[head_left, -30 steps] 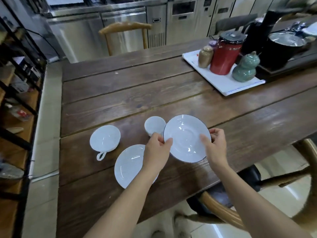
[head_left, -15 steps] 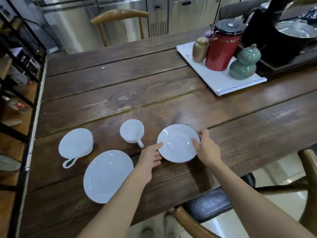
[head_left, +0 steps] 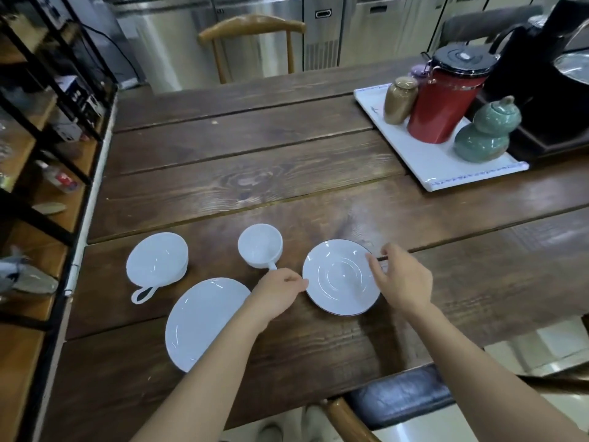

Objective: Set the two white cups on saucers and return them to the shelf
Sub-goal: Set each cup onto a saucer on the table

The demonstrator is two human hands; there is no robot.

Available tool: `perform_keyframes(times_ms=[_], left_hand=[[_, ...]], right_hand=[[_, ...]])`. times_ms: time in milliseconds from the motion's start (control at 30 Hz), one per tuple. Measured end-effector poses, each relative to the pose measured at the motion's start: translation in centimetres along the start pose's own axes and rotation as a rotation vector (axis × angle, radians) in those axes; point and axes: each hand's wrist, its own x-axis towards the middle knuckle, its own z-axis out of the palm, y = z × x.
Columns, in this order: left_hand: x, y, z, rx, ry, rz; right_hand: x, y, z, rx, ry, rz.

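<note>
Two white cups stand on the wooden table (head_left: 255, 173): a wide cup (head_left: 156, 266) at the left with its handle toward me, and a smaller cup (head_left: 259, 245) in the middle. A plain white saucer (head_left: 204, 323) lies near the front edge. A dark-rimmed white saucer (head_left: 341, 277) lies flat to the right of the small cup. My left hand (head_left: 280, 288) rests beside this saucer's left rim, fingers loosely curled, holding nothing. My right hand (head_left: 401, 279) has its fingers spread, their tips at the right rim. The shelf (head_left: 47, 161) stands along the table's left side.
A white tray (head_left: 424, 167) at the back right carries a red canister (head_left: 443, 100), a brown jar (head_left: 400, 100) and a green gourd jar (head_left: 484, 135). Black appliances stand behind it. A wooden chair (head_left: 251, 30) is at the far side, a dark-cushioned chair (head_left: 398, 397) below me.
The dark-rimmed saucer, held tilted in both hands a second ago, now lies flat on the table right of the small cup. Both hands have loosened at its rim.
</note>
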Motion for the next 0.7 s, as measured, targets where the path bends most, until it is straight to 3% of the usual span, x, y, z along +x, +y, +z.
perform_keyframes(times_ms=[67, 133, 200, 233, 433, 567, 700], left_hand=[[-0.8, 0.8, -1.7, 0.030, 0.164, 0.161], [-1.0, 1.3, -3.2, 0.013, 0.434, 0.264], [-0.2, 0.9, -4.7, -0.073, 0.630, 0.266], [0.5, 0.4, -5.3, -0.167, 0.647, 0.231], [1.9, -1.8, -6.8, -0.927, 0.125, -0.031], [2.7, -2.6, -6.7, -0.965, -0.041, -0.076], [3.7, -3.1, -6.1, -0.971, -0.070, -0.066]], right_hand=[[0.7, -1.5, -1.0, 0.074, 0.058, -0.021], [1.2, -3.6, -1.4, 0.217, 0.063, -0.048], [1.3, -6.2, -1.1, 0.401, 0.002, -0.085], [1.2, -7.5, -0.7, 0.505, -0.045, -0.092], [1.1, -13.2, 2.4, 0.933, -0.536, 0.067], [2.0, -14.5, 4.8, 1.030, -0.846, 0.251], [2.4, -14.7, 5.5, 1.140, -0.907, 0.325]])
